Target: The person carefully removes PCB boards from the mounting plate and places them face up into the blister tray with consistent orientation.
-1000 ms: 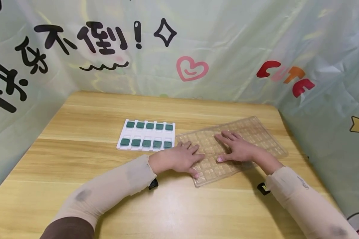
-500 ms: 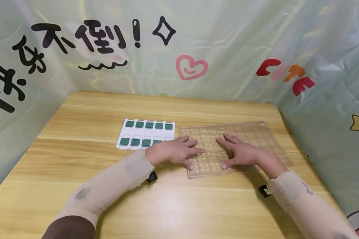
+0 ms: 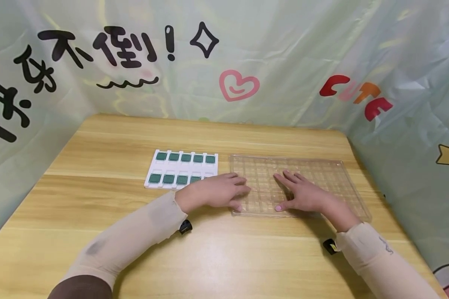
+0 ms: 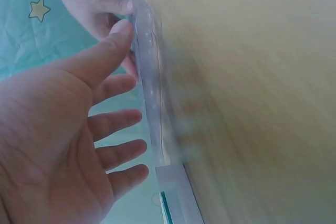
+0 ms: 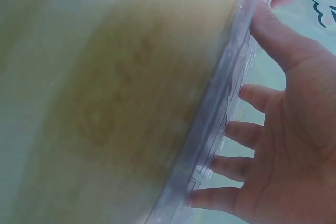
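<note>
1. Clear plastic compartment tray (image 3: 333, 176) under right hand (image 3: 304, 195) — fingers spread, uncurled.
2. At its left edge, left hand (image 3: 218, 191) — fingers loosely extended.
3. Just left, white tray (image 3: 177, 167) of green chips (image 3: 155, 178), also on wood-grain tabletop (image 3: 217, 257).

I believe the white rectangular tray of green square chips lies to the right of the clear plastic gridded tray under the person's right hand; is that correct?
Not quite: the white rectangular tray of green square chips lies to the left of the clear plastic gridded tray, as the head view shows. The clear tray is indeed under the person's right hand.
</note>
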`<state>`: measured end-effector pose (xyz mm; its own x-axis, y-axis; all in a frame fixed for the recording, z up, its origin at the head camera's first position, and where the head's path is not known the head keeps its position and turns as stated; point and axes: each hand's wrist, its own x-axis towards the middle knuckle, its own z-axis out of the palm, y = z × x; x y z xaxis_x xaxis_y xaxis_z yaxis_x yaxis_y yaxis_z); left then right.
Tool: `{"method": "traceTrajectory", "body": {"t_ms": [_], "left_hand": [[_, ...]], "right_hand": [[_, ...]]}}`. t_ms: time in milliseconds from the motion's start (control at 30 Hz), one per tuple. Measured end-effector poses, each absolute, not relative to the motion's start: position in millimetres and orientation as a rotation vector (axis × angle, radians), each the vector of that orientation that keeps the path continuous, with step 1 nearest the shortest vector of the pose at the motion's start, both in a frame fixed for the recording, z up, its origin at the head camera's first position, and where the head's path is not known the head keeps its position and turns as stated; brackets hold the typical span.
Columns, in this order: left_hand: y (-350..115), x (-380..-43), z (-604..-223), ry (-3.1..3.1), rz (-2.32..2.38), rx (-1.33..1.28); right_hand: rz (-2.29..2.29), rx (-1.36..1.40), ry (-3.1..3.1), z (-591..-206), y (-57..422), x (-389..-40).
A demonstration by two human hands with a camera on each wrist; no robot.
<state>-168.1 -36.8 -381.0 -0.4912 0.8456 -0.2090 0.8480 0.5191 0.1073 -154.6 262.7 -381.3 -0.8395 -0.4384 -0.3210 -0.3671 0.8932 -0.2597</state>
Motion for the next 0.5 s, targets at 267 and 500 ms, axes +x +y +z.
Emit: {"method": "traceTrajectory", "body": {"t_ms": [267,500], "left_hand": [[-56.7,-164.9,-379.2,2.575,0.111,1.445],[-81.7,-162.9,-372.5,2.651,0.158,1.387]], "right_hand": [[-0.233,-0.606,2.710,-383.5,263.9,-151.7],[-0.231,-0.614,2.711,-382.0,265.6,-147.3]]}}
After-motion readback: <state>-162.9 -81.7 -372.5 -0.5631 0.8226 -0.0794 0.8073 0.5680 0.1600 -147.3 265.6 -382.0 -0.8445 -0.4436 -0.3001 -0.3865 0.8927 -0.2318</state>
